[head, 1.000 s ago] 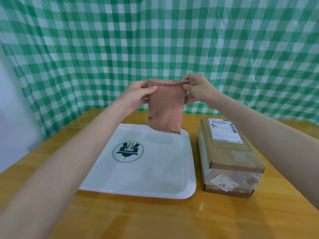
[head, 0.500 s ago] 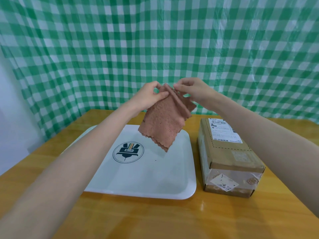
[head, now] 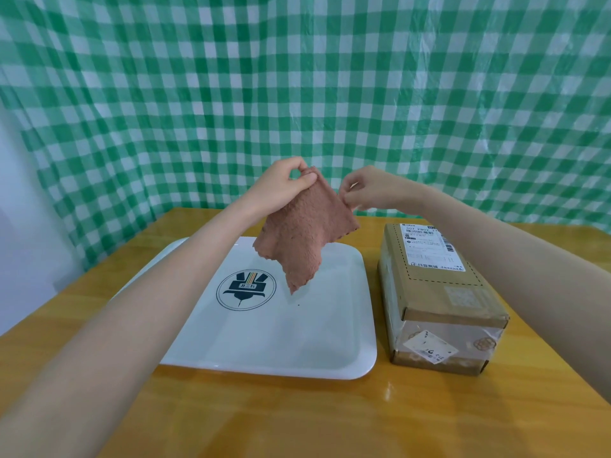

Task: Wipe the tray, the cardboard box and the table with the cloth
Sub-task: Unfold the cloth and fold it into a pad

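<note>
The cloth (head: 304, 233), a reddish-brown piece with a scalloped edge, is held in the air above the far half of the tray (head: 297, 345), clear of its surface. Its top corner is pinched between the thumb and curled fingers (head: 305, 180) of the left hand (head: 279, 188). Its upper right edge is nipped by the fingertips (head: 346, 197) of the right hand (head: 373, 190), whose fingers are bent inward and closed on the fabric. From these two holds the cloth is draped downward at a slant, with its lowest corner hung just above and beside the round printed emblem (head: 246, 290) on the tray.

The white tray is laid flat on the wooden bench (head: 297, 421), a small dark speck being seen on it near the emblem. The cardboard box (head: 439, 292) is set just to the right of the tray, apart from it, with a shipping label (head: 429, 247) on its top face and clear tape over its near end.

Behind the bench a green-and-white checked sheet (head: 297, 77) is hung across the background, and a pale wall (head: 16, 226) is seen at the left.
</note>
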